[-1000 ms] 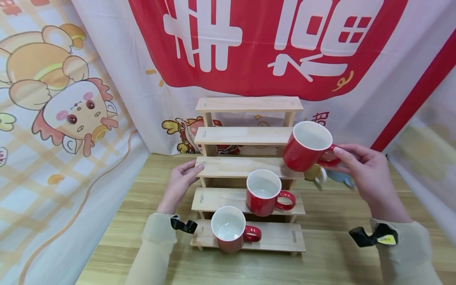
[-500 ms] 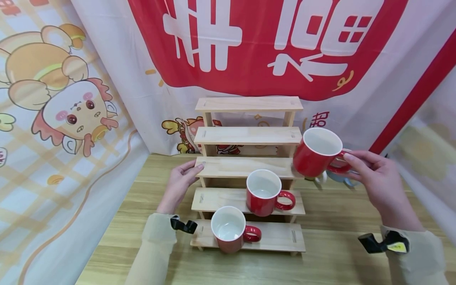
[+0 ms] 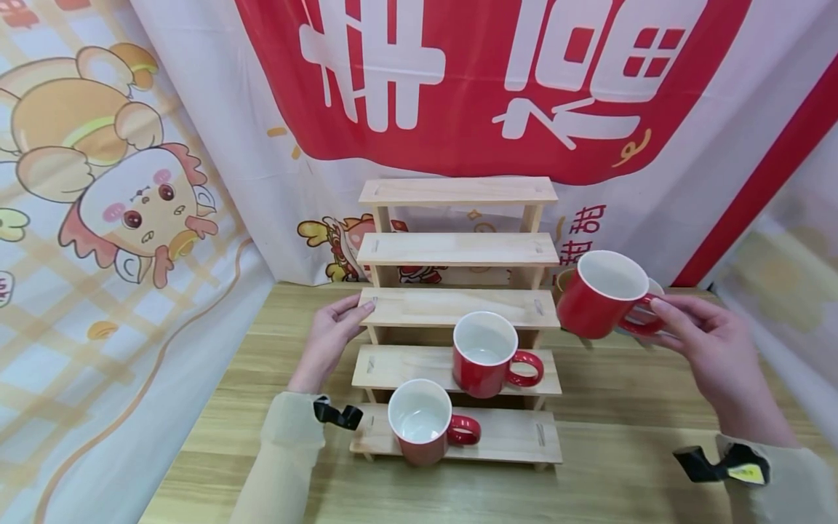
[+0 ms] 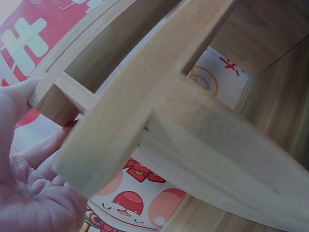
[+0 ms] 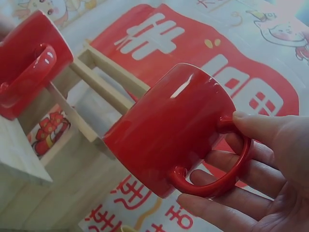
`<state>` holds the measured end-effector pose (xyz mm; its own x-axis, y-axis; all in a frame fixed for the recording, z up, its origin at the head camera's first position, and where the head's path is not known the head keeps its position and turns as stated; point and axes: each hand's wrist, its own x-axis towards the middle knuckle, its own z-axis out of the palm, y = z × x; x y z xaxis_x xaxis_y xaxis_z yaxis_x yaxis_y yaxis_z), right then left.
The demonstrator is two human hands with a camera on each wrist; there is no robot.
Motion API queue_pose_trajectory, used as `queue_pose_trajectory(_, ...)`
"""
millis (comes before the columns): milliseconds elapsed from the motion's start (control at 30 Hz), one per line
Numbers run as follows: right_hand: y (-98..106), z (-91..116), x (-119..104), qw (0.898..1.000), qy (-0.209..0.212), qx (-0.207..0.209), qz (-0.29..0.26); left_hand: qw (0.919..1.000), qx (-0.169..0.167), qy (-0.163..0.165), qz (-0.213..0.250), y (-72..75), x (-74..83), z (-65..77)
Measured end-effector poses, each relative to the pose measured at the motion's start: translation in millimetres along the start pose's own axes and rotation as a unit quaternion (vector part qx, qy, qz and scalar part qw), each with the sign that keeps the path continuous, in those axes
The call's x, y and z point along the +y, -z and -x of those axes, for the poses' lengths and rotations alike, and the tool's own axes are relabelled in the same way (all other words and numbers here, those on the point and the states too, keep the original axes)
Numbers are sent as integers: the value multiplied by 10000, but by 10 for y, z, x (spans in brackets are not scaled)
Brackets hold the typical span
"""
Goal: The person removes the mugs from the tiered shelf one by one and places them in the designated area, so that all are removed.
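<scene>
In my head view, the right hand (image 3: pixel 707 338) has moved right and lower over the last 1 second, taking the raised mug (image 3: pixel 585 306) from in front of the 3rd step's end to just beside the wooden stand (image 3: pixel 452 249). I judge that mug is coming away from the stand, not settling on it. The right thumb and fingers pinch its handle (whether its wall brushes the board, I can't tell). The left hand (image 3: pixel 330 338) hasn't shifted: it pinches the 3rd step's left end. The lower mug (image 3: pixel 419 445) and upper mug (image 3: pixel 481 375) stay upright on steps 1 and 2.
</scene>
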<state>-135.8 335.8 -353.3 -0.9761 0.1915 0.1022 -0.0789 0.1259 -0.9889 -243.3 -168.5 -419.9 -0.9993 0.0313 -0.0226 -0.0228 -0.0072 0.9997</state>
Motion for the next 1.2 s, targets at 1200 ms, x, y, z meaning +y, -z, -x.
queue_pose_trajectory(1200,567,-43,770,9725,129,1475,-1800,9999,23,-14,-99,-7,15,11)
